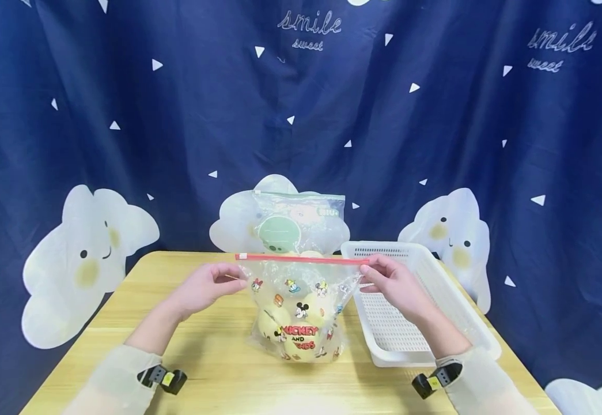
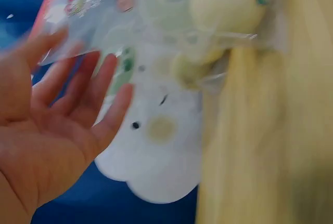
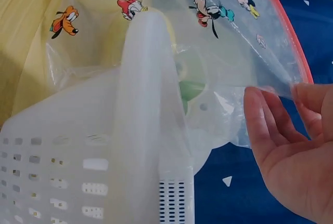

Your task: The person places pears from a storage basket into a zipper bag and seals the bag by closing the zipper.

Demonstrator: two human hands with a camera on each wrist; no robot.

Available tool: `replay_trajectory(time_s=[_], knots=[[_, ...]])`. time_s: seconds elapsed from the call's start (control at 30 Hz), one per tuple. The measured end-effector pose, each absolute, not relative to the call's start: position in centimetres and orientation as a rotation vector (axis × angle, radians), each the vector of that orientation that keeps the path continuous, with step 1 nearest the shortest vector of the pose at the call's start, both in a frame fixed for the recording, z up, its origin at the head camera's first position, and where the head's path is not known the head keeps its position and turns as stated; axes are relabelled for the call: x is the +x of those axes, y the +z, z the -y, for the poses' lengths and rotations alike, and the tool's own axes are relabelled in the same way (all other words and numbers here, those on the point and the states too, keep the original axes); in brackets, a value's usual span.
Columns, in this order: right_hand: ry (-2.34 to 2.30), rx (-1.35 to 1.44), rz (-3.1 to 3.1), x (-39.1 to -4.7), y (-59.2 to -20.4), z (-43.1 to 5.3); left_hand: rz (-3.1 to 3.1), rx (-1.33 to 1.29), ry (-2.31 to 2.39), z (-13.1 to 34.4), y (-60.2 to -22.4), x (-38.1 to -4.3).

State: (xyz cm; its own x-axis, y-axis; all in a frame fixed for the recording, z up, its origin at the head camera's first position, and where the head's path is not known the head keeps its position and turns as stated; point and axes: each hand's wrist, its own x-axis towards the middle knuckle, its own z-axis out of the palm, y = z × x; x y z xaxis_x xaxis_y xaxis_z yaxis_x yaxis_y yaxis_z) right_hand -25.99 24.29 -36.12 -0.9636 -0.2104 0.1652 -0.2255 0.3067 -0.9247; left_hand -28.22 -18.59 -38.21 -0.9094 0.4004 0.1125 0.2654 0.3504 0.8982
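A clear slider bag [image 1: 301,311] with a red zip strip [image 1: 301,259] and cartoon prints stands upright on the table, holding several pale yellow round objects [image 2: 226,5]. Its white slider [image 1: 242,256] sits at the strip's left end. My right hand [image 1: 394,285] pinches the bag's upper right corner between thumb and fingers, just under the red strip. At the upper left edge is my left hand [image 1: 204,288], its fingers loosely spread and the fingertips right by the plastic. In the left wrist view those fingers look slightly blurred, with gaps between them.
Behind stands a second clear bag [image 1: 321,230] with a green strip and green print, partly hidden by the first. A white perforated basket [image 1: 466,323] is at the right, its near left rim beside the front bag. The wooden table [image 1: 218,369] ends at a dark blue curtain [image 1: 186,132].
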Motion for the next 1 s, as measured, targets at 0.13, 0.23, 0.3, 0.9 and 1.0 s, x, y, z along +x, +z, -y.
replay_trajectory(time_s=[0.13, 0.23, 0.3, 0.9, 1.0], knots=[[1.731, 0.415, 2.576, -26.3, -35.8, -24.1, -2.542, 0.557, 1.677, 17.9, -39.1, -28.5], [1.686, 0.369, 2.556, -26.8, -35.2, -24.0, -2.605, 0.534, 1.709, 17.4, -38.5, -28.7], [1.684, 0.341, 2.533, -27.3, -34.8, -24.1, -2.624, 0.530, 1.734, 17.3, -37.9, -28.8], [1.884, 0.235, 2.754, -30.5, -36.9, -23.0, -2.337, 0.261, 1.927, 15.5, -41.3, -30.3], [1.832, 0.148, 2.693, -30.9, -36.7, -22.8, -2.337, 0.181, 2.003, 14.8, -40.8, -31.0]])
